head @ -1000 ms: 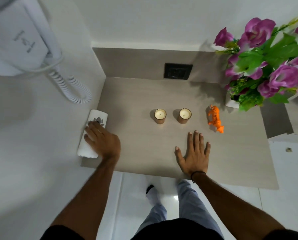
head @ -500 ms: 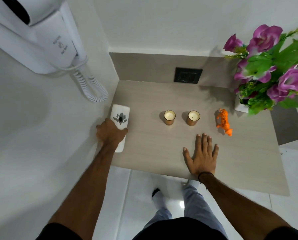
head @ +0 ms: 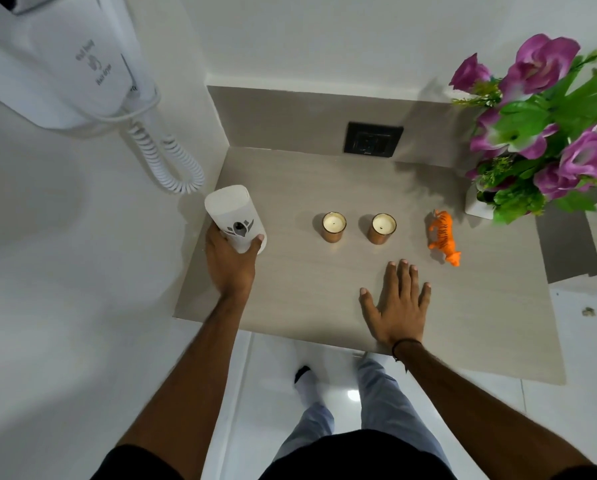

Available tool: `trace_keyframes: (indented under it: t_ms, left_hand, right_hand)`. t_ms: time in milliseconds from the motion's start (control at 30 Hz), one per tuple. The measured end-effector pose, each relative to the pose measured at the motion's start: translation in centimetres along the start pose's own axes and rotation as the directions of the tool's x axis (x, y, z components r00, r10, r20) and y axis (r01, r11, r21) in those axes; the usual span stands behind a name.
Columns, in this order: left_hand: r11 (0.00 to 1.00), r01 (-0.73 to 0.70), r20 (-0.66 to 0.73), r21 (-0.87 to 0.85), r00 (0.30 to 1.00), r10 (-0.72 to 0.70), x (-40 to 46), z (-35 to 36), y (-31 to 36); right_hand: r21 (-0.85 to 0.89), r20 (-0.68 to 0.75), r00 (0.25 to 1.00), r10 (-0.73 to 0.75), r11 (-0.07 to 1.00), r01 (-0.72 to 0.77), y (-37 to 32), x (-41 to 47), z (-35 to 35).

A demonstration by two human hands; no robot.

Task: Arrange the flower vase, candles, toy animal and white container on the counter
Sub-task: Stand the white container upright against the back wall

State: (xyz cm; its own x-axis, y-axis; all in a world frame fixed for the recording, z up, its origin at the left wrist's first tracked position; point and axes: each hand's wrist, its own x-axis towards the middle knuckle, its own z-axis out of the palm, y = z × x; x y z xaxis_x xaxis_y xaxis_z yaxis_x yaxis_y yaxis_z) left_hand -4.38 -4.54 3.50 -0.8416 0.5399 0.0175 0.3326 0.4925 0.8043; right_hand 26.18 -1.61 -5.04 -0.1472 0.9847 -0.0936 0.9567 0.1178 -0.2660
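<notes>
My left hand (head: 230, 265) grips the lower part of the white container (head: 234, 220), which stands nearly upright at the counter's left edge, its grey leaf logo facing me. Two candles in copper-coloured cups (head: 333, 227) (head: 381, 228) stand side by side in the middle of the beige counter (head: 324, 306). An orange toy tiger (head: 444, 238) stands to their right. The white vase with purple flowers (head: 543, 140) sits at the back right corner. My right hand (head: 395, 304) lies flat, palm down, fingers spread, in front of the right candle.
A white wall-mounted hair dryer (head: 65, 64) with a coiled cord (head: 172, 161) hangs on the left wall, close to the container. A black socket (head: 374, 139) is set in the backsplash. The counter's front edge runs just under my wrists; white floor tiles lie below.
The white container lay on its side under my left hand; my left hand has gripped it and raised it to nearly upright. My right hand has stayed flat on the counter.
</notes>
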Motion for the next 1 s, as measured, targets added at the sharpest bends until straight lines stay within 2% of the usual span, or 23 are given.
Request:
trace_keyframes:
  t_ms: [100,167,267,367,433,500,567,767,1000]
  left_hand:
    - [0.993,0.047,0.07,-0.108,0.997,-0.039,-0.2,-0.2,-1.4]
    - [0.983,0.073,0.098,-0.167,0.994,-0.057,-0.4,-0.4,-2.1]
    - [0.975,0.087,0.101,-0.204,0.993,-0.067,-0.8,-0.6,-2.8]
    - [0.979,0.079,0.076,-0.188,0.995,-0.066,-0.4,-0.6,-3.0]
    - [0.983,0.066,0.064,-0.169,0.996,-0.056,0.2,-0.4,-3.0]
    - [0.987,0.05,0.073,-0.153,0.997,-0.039,1.1,0.1,-2.8]
    - [0.987,0.039,0.067,-0.155,0.997,-0.029,2.6,0.8,-2.3]
    - [0.989,-0.017,0.013,-0.144,1.0,0.019,9.9,4.8,-0.2]
    - [0.998,-0.033,-0.099,-0.051,0.995,0.027,17.6,10.2,1.9]
  right_hand:
    - [0.205,-0.062,0.998,-0.031,0.978,0.044,-1.4,0.3,-2.0]
    - [0.342,-0.13,0.985,-0.117,0.927,0.155,-3.9,0.7,-3.5]
    - [0.49,-0.152,0.952,-0.266,0.816,0.306,-9.7,2.3,-5.1]
    - [0.584,-0.068,0.919,-0.388,0.732,0.352,-16.2,5.0,-5.7]
    - [0.59,0.066,0.893,-0.446,0.739,0.325,-19.9,7.3,-5.5]
    - [0.537,0.176,0.874,-0.454,0.788,0.301,-22.4,9.7,-4.9]
    - [0.529,0.2,0.88,-0.431,0.803,0.273,-23.9,12.1,-4.3]
    - [0.606,0.145,0.931,-0.334,0.774,0.183,-26.7,20.2,-3.0]
    - [0.635,0.133,0.938,-0.32,0.754,0.168,-30.3,28.6,-1.6]
